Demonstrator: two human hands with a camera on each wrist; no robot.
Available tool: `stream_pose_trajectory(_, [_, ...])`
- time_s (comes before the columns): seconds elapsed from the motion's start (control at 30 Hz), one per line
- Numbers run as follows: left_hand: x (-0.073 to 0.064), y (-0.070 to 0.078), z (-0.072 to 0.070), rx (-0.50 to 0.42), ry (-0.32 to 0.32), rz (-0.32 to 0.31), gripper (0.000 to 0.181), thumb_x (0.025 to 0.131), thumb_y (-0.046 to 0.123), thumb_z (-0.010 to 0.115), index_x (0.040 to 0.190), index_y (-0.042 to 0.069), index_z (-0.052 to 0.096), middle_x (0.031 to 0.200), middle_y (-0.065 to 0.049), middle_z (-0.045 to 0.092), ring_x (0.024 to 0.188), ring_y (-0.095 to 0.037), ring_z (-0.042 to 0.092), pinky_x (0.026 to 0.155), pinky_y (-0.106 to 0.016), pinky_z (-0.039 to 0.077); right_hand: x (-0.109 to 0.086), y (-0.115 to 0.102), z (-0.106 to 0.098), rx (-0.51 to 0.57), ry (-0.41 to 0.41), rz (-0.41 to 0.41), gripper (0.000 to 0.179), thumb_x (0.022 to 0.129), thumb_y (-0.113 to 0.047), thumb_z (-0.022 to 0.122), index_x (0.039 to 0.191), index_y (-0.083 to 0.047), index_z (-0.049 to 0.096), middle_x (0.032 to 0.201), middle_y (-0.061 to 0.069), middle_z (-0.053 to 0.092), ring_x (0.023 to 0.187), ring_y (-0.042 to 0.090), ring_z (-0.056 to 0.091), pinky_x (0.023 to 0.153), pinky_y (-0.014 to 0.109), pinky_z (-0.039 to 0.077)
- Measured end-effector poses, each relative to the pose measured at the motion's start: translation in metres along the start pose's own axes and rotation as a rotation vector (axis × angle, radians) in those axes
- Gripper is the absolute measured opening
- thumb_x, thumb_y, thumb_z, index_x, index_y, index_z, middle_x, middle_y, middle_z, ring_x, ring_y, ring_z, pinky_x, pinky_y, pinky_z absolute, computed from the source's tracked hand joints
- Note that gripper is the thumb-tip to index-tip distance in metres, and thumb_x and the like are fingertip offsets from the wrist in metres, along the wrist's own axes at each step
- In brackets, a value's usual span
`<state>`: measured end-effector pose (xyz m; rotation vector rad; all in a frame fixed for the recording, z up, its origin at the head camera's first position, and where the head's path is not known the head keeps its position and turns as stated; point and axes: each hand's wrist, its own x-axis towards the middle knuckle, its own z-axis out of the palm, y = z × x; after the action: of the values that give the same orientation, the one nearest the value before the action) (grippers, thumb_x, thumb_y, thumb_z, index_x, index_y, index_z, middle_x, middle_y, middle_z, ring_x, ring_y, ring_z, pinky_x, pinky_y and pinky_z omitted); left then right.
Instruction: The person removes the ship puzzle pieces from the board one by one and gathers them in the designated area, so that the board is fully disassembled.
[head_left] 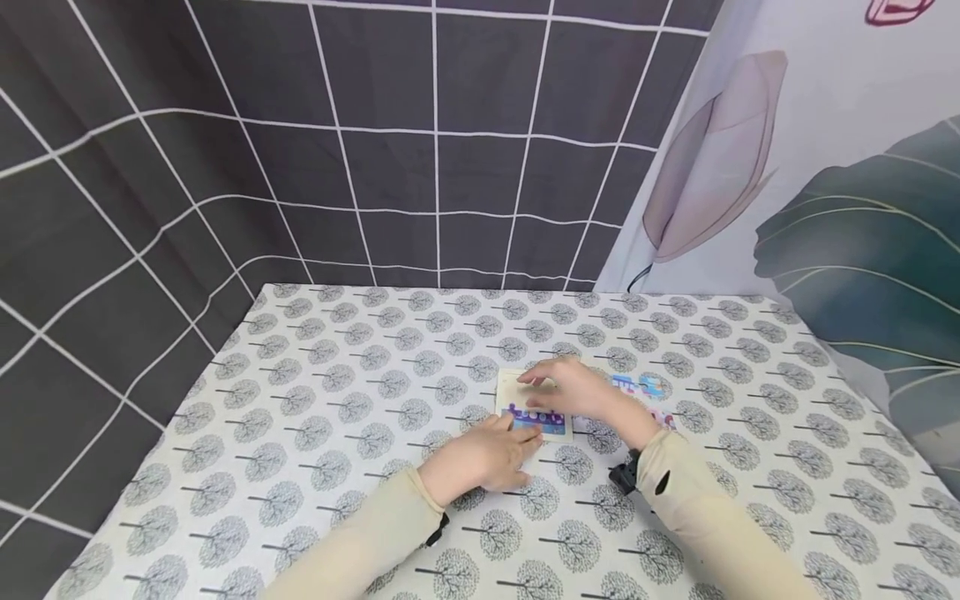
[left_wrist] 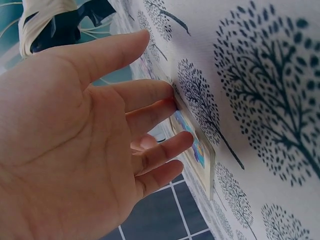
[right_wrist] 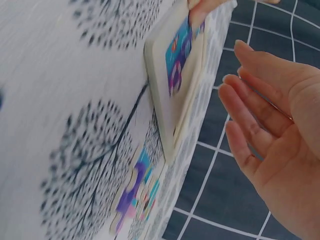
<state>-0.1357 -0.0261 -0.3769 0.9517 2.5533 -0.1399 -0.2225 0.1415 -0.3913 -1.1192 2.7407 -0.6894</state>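
Note:
A small cream puzzle board lies flat on the table, its near part filled with blue and purple jigsaw pieces. My left hand rests at the board's near left corner, fingers fairly straight, fingertips on the fitted pieces. In the left wrist view its palm shows nothing held, and the fingertips reach the board's edge. Over the far right part of the board hovers my right hand, fingers loosely bent. The right wrist view shows that hand apart from the board, with nothing in it.
Loose jigsaw pieces in blue, purple and pink, among them a blue one and a purple one, lie on the table right of the board. A tree-print cloth covers the table. Behind stands a dark grid curtain.

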Motion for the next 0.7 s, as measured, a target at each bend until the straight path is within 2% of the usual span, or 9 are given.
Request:
stream_pose_trajectory(0.1, [0.001, 0.001, -0.001, 0.026, 0.0, -0.006, 0.064, 0.091, 0.049, 0.048, 0.147, 0.023, 0.031, 0.153, 0.011, 0.021, 0.141, -0.024, 0.019, 0.116, -0.034, 0.018, 0.005, -0.002, 0.001, -0.018, -0.021, -0.016, 0.033, 0.08, -0.017, 0.072, 0.109, -0.003, 0.067, 0.106, 0.01, 0.069, 0.098, 0.025, 0.064, 0.092, 0.041, 0.05])
stream_pose_trajectory(0.23, [0.001, 0.001, 0.0, 0.0, -0.005, -0.011, 0.064, 0.091, 0.049, 0.048, 0.147, 0.022, 0.031, 0.154, 0.011, 0.021, 0.142, -0.025, 0.017, 0.116, -0.036, 0.017, 0.008, -0.003, 0.001, 0.003, -0.075, 0.015, 0.035, 0.079, -0.016, 0.072, 0.111, -0.003, 0.066, 0.111, 0.01, 0.067, 0.104, 0.027, 0.062, 0.096, 0.042, 0.047])
stream_pose_trajectory(0.4, [0.002, -0.001, 0.002, 0.0, 0.007, 0.006, 0.064, 0.091, 0.049, 0.05, 0.146, 0.022, 0.032, 0.153, 0.011, 0.022, 0.138, -0.019, 0.025, 0.113, -0.032, 0.024, 0.011, -0.003, 0.007, 0.049, -0.177, 0.007, 0.038, 0.08, -0.017, 0.072, 0.114, -0.003, 0.064, 0.109, 0.01, 0.068, 0.099, 0.022, 0.065, 0.092, 0.037, 0.05])
stream_pose_trajectory(0.5, [0.003, -0.002, 0.002, 0.016, 0.013, 0.016, 0.064, 0.091, 0.049, 0.05, 0.146, 0.023, 0.032, 0.153, 0.012, 0.023, 0.134, -0.016, 0.028, 0.111, -0.03, 0.027, 0.015, -0.005, 0.01, 0.077, -0.208, -0.011, 0.039, 0.079, -0.017, 0.073, 0.114, -0.003, 0.064, 0.107, 0.009, 0.068, 0.095, 0.019, 0.065, 0.09, 0.034, 0.051])
stream_pose_trajectory(0.6, [0.004, -0.003, 0.002, 0.009, 0.011, 0.02, 0.062, 0.092, 0.047, 0.05, 0.146, 0.022, 0.033, 0.153, 0.011, 0.023, 0.139, -0.019, 0.022, 0.114, -0.034, 0.023, 0.019, -0.01, 0.011, 0.08, -0.217, -0.028, 0.039, 0.076, -0.016, 0.075, 0.112, -0.003, 0.065, 0.104, 0.008, 0.069, 0.093, 0.017, 0.064, 0.089, 0.032, 0.051])
stream_pose_trajectory(0.7, [0.004, -0.003, 0.003, 0.013, 0.02, 0.024, 0.061, 0.092, 0.047, 0.049, 0.146, 0.021, 0.033, 0.153, 0.01, 0.023, 0.139, -0.019, 0.022, 0.114, -0.034, 0.024, 0.023, -0.013, 0.011, 0.072, -0.24, -0.004, 0.035, 0.074, -0.016, 0.076, 0.106, -0.005, 0.068, 0.098, 0.004, 0.07, 0.089, 0.014, 0.063, 0.086, 0.029, 0.051])
